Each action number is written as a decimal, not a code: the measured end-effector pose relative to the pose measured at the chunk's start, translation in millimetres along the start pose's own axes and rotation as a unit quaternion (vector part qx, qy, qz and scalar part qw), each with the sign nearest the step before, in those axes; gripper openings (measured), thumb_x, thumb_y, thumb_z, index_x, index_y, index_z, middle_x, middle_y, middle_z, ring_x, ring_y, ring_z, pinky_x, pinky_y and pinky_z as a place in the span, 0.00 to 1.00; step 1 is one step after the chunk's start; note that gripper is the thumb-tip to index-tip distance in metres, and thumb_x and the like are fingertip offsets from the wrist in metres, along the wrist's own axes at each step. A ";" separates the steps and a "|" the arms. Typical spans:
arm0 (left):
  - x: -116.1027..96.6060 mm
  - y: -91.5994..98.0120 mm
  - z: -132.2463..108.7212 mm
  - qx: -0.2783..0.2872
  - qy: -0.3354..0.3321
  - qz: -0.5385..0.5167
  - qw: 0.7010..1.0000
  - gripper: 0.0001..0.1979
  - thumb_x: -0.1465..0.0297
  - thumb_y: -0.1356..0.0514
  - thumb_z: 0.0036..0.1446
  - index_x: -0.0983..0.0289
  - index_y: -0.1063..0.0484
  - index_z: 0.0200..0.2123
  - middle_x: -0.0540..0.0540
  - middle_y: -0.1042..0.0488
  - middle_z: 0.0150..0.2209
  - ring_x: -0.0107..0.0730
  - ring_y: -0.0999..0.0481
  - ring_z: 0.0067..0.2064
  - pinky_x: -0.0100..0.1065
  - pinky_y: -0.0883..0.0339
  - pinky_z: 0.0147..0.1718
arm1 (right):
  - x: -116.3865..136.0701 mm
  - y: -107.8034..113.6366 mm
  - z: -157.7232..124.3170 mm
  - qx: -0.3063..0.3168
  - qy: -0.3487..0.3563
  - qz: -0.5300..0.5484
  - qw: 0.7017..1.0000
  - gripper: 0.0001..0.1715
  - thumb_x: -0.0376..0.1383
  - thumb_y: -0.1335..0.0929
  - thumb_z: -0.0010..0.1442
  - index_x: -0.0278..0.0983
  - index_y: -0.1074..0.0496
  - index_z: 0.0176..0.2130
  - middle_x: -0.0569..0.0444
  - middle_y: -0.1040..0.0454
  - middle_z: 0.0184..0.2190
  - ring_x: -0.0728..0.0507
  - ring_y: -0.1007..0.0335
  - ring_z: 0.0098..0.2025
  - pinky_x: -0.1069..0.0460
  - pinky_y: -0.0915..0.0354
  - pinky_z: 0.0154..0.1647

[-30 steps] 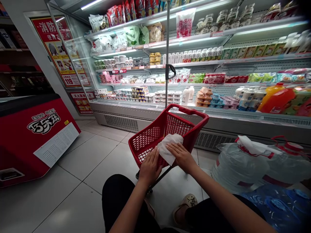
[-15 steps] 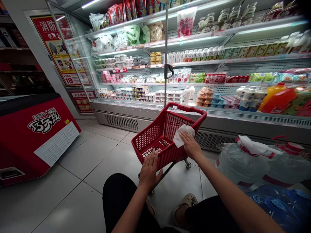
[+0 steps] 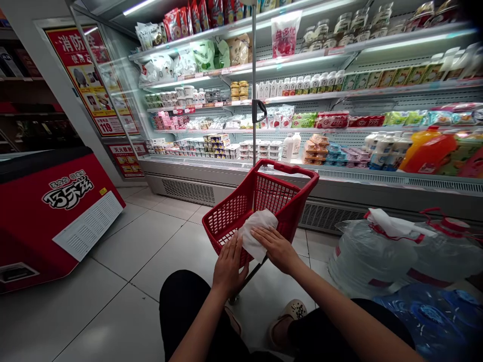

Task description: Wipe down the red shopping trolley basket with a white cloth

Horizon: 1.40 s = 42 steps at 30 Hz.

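A red plastic basket cart [image 3: 228, 217] stands in front of me, its perforated side toward my knees. My right hand [image 3: 274, 246] presses a white cloth [image 3: 258, 232] against the near rim and side of the basket, fingers stretched over the cloth. Beside it, my left hand [image 3: 228, 266] rests on the basket's near left edge, fingers extended, its fingertips next to the cloth's left border. The part of the rim under the cloth is hidden.
Behind the basket runs a refrigerated shelf unit [image 3: 241, 169] full of dairy goods and drinks. A red freezer [image 3: 56, 216] stands at the left. Large water bottles [image 3: 372, 256] sit on the floor at the right. A metal pole [image 3: 254, 65] rises behind the basket.
My right hand and the cloth have moved left and down along the basket's near side, from the right corner to beside my left hand. My left hand has barely shifted.
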<state>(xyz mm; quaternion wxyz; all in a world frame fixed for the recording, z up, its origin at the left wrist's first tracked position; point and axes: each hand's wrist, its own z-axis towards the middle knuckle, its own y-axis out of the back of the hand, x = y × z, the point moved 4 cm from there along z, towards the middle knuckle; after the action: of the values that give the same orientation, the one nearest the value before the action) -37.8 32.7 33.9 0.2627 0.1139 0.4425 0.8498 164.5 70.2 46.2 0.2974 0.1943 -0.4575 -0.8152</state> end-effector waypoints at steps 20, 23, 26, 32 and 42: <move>-40.7 -27.4 10.2 0.011 -0.023 -0.042 0.999 0.47 0.59 0.42 0.67 0.65 0.66 0.78 0.63 0.53 0.77 0.49 0.47 0.76 0.52 0.46 0.71 | -77.2 -12.3 -8.8 0.014 -0.116 -0.053 0.992 0.45 0.26 0.41 0.63 0.35 0.51 0.76 0.49 0.42 0.74 0.41 0.50 0.76 0.39 0.47 0.76; -43.7 -30.6 13.5 0.029 -0.059 -0.056 0.996 0.47 0.59 0.42 0.67 0.64 0.66 0.78 0.63 0.53 0.77 0.49 0.47 0.76 0.52 0.46 0.71 | -43.6 -7.1 -17.1 0.019 -0.084 -0.037 0.996 0.48 0.25 0.41 0.61 0.35 0.53 0.77 0.50 0.46 0.75 0.42 0.54 0.77 0.40 0.48 0.76; -28.5 -28.0 20.2 0.063 -0.134 -0.070 0.986 0.46 0.60 0.42 0.68 0.64 0.66 0.78 0.61 0.48 0.76 0.43 0.46 0.75 0.48 0.46 0.71 | -22.1 1.0 -29.8 0.023 -0.047 -0.020 0.998 0.52 0.23 0.42 0.58 0.39 0.56 0.77 0.54 0.47 0.76 0.44 0.55 0.77 0.39 0.49 0.77; 41.7 -14.7 41.2 0.092 -0.094 0.005 0.991 0.34 0.56 0.45 0.72 0.55 0.50 0.76 0.58 0.44 0.75 0.45 0.41 0.73 0.51 0.47 0.71 | -53.4 4.4 -42.8 0.019 -0.050 -0.024 0.998 0.53 0.22 0.42 0.58 0.42 0.59 0.78 0.55 0.46 0.76 0.44 0.53 0.77 0.40 0.48 0.76; 25.4 -31.8 45.9 0.039 -0.027 0.051 0.998 0.33 0.48 0.48 0.71 0.48 0.46 0.74 0.59 0.31 0.67 0.48 0.28 0.64 0.52 0.39 0.67 | -86.4 -9.0 -38.2 -0.008 -0.142 -0.023 0.990 0.45 0.26 0.43 0.65 0.37 0.56 0.77 0.50 0.45 0.75 0.42 0.54 0.77 0.40 0.45 0.75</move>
<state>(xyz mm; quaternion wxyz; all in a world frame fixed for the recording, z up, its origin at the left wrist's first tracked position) -28.5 93.3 33.8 0.2266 0.1694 0.4616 0.8408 248.8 107.1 23.0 0.2126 0.0847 -0.4840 -0.8446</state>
